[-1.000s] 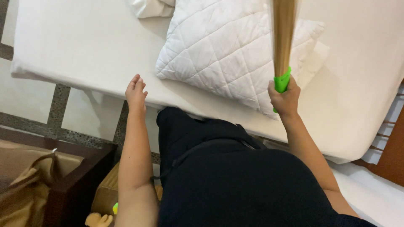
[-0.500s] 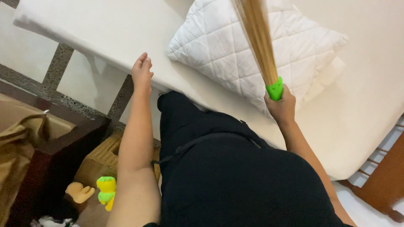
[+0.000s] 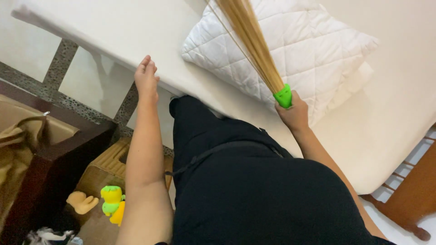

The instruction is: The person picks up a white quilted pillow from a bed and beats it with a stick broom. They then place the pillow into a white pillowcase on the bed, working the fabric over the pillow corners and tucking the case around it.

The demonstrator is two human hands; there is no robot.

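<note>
Just above right hand (image 3: pixel 296 113): broom (image 3: pixel 252 43).

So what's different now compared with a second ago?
The broom in the right hand has swung: its bristles stood straight up over the pillow, and now they lean to the left across it. The view has tipped too, bringing a yellow and green toy on the floor into sight. The left hand stays at the mattress edge, the right keeps its grip.
</note>
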